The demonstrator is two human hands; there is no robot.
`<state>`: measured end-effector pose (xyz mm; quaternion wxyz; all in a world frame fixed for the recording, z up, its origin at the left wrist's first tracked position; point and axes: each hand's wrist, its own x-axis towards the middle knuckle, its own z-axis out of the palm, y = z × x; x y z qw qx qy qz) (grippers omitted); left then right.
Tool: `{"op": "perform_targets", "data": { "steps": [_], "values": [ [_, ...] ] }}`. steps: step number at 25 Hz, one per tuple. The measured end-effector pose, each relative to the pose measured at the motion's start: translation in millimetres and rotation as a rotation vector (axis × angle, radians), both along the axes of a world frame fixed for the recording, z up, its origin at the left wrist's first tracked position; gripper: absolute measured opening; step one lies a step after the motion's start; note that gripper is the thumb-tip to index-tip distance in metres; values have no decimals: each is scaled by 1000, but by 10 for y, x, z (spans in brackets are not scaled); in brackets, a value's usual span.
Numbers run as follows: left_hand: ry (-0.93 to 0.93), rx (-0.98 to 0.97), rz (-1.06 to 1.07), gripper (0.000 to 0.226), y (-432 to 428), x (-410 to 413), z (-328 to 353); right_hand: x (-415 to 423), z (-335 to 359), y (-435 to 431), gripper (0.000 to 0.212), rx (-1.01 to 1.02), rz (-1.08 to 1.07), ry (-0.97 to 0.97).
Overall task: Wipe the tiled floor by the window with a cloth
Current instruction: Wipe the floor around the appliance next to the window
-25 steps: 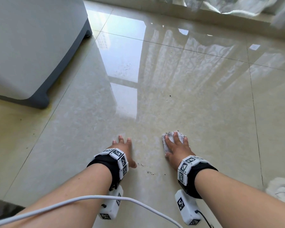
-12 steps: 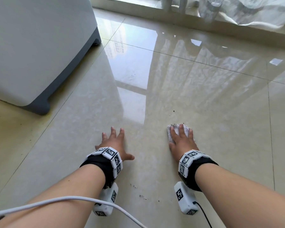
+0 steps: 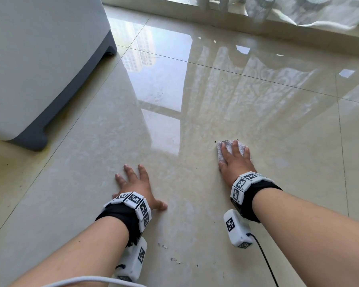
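Hands both down on the floor (image 3: pixel 180 224), palms flat. R hand (image 3: pixel 235 162) lies on the cloth (image 3: pixel 241 147), fingers straight & slightly fanned. It presses the cloth to the tile rather than gripping it, prob. so the whole pad bears on the floor during a stroke. Cloth is a small white wad, mostly hidden under the palm; only its far edge and bits btw the fingers show. L hand (image 3: pixel 137 187) is bare, fingers spread wide, thumb out to the side, well apart from the cloth. It looks like a prop taking weight while the person leans fwd, not part of the wiping. Each wrist has a black marker band (image 3: pixel 133 200) w/ square-coded blocks, and a white module (image 3: pixel 237 230) hangs under each forearm. L one trails a white cable (image 3: pixel 81 279), R one a black cable (image 3: pixel 265 259).

Outward: dark specks (image 3: pixel 226 140) sit right at the cloth's far edge, so grit seems to be getting pushed ahead. More crumbs (image 3: pixel 175 261) lie btw the two forearms; that patch prob. not done yet. Tile ahead is glossy w/ window glare. White appliance (image 3: pixel 39 59) w/ grey base stands far L. Curtain (image 3: pixel 319 13) and sill (image 3: pixel 174 12) run along the top. Plenty of floor toward the window is left.
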<state>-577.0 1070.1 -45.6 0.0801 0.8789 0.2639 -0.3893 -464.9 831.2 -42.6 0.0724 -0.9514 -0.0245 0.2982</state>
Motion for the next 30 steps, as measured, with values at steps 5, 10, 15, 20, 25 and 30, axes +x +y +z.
{"op": "perform_targets", "data": {
  "steps": [5,10,15,20,25,30],
  "values": [
    [13,1,-5,148,-66,32,12,177,-3,-40,58,-15,-39,-23],
    [21,5,-11,149,-137,101,25,191,28,169,56,14,80,-43],
    [10,-4,-3,149,-178,163,39,-23,4,599,53,114,289,-71],
    [12,-13,7,148,-243,215,60,-119,-15,738,51,155,416,-59],
    [20,-9,7,149,-301,239,77,-61,3,665,54,130,476,-71],
    [15,-7,4,148,-394,283,111,467,144,59,55,-57,241,-151]
  ]
}}
